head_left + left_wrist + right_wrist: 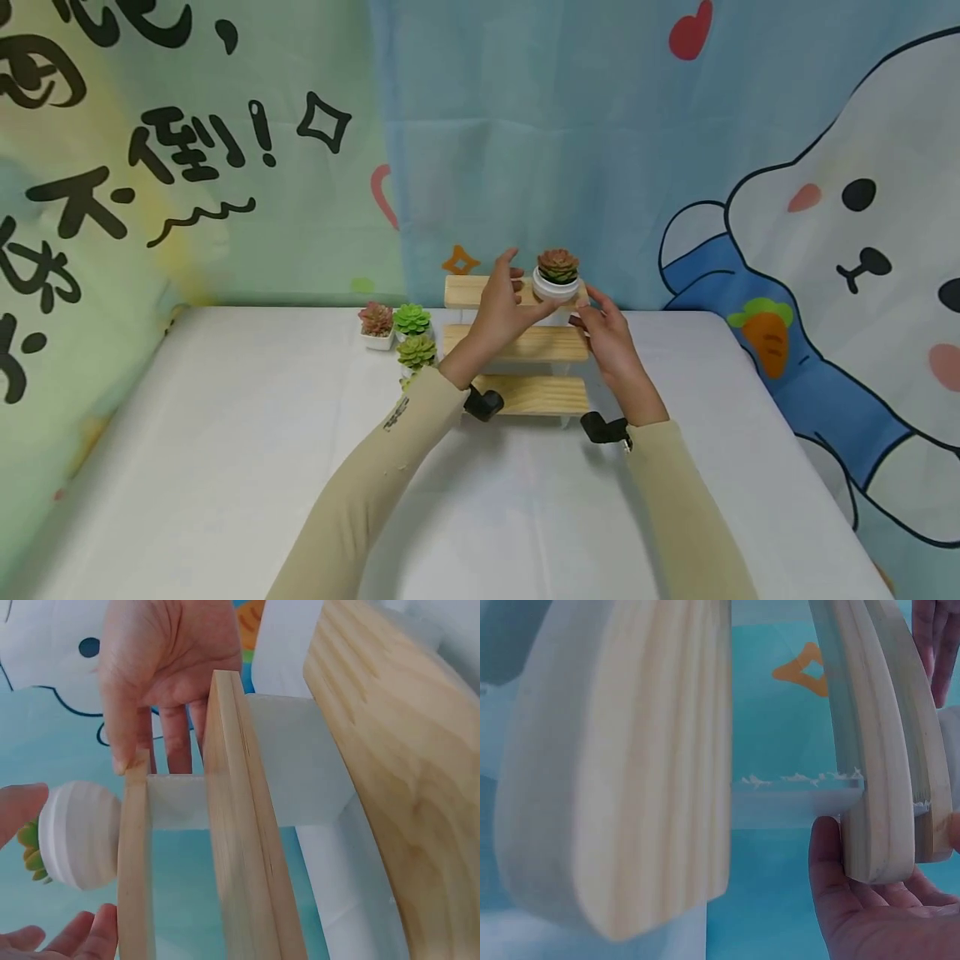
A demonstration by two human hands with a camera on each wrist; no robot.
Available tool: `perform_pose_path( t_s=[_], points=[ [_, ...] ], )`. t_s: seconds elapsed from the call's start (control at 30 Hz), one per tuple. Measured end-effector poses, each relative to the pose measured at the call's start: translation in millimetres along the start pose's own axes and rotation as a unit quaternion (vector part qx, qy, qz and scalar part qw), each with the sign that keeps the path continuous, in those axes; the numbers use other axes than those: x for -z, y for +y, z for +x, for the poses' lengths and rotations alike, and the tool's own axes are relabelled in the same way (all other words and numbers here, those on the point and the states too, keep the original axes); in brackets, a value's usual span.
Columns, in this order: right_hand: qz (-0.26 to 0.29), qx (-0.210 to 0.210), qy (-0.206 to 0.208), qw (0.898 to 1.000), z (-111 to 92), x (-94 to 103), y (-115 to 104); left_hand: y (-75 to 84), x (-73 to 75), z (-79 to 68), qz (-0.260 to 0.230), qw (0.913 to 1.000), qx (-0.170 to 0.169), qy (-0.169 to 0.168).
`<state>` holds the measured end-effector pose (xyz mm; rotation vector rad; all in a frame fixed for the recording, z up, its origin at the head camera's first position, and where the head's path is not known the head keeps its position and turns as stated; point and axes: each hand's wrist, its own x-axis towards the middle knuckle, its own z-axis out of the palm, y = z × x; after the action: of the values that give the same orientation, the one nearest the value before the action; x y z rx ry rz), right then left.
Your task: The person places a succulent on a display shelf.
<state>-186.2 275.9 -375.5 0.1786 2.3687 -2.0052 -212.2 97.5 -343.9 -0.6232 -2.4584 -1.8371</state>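
Observation:
A three-tier wooden display stand [525, 343] with white side supports stands on the table. On the right part of its top board sits a round white pot [555, 290] holding a reddish succulent [558, 265]. My left hand [504, 307] is beside this pot, with fingers spread and raised. In the left wrist view the left thumb [21, 811] and fingers lie on either side of the white pot [81, 834]. My right hand [609, 346] grips the stand's right end, its thumb at the top board's edge and its fingers around behind the boards, as the right wrist view [889, 919] shows.
Left of the stand are a reddish succulent in a white square pot [377, 325] and several green succulents [414, 352], partly hidden by the left forearm. The white-covered table [225, 467] meets a printed cloth backdrop [525, 125] behind the stand.

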Motion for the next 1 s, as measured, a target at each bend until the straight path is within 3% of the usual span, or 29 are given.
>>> perform_pose_path(
  t_s=[0.27,0.57,0.8,1.0],
  points=[
    [0.026,-0.018,0.013,0.999,3,-3.0,2,-0.6,13.3,-20.8,-0.001,0.9998,-0.019,-0.009],
    [0.029,-0.018,0.029,0.999,3,-3.2,2,-5.1,29.9,-42.8,-0.025,0.9996,-0.009,0.012],
    [0.031,-0.018,0.026,0.999,5,-3.6,2,-12.6,43.3,-64.0,-0.017,0.9987,-0.02,0.043],
    [0.034,-0.018,0.042,0.998,4,-6.1,3,-16.7,49.8,-82.5,-0.022,0.9986,-0.022,0.043]
  ],
)
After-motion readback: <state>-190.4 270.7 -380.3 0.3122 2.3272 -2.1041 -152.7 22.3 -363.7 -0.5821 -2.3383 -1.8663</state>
